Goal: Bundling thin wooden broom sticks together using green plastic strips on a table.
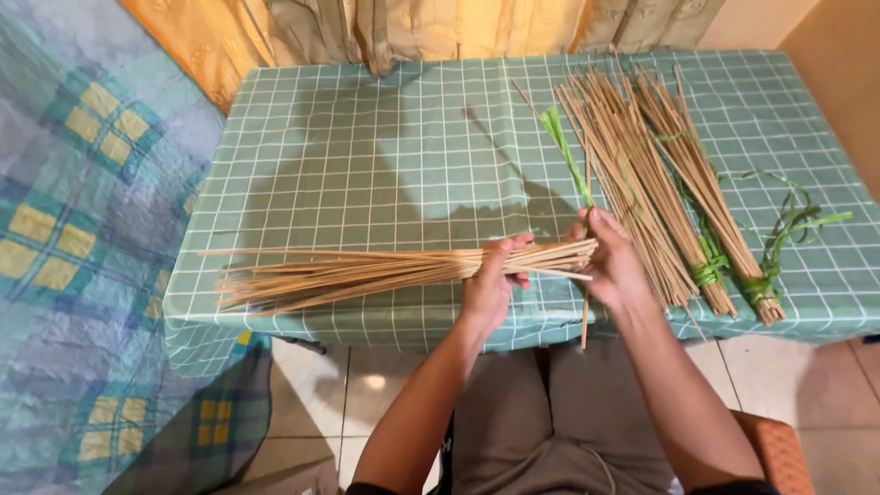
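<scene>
Fingers (502,261) of left hand (489,286) wrapped round thin stick bundle (357,272), fanning leftward over worktop (367,156); right hand (612,261) seemingly pinches its butt ends plus green strip (564,147). Loose grip: sticks could splay, slide off the edge. Tied bundles (706,211) right.

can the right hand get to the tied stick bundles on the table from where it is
Probably yes. The right hand is beside the loose sticks, and the tied bundles lie just past them on the table, with nothing above them.
</scene>
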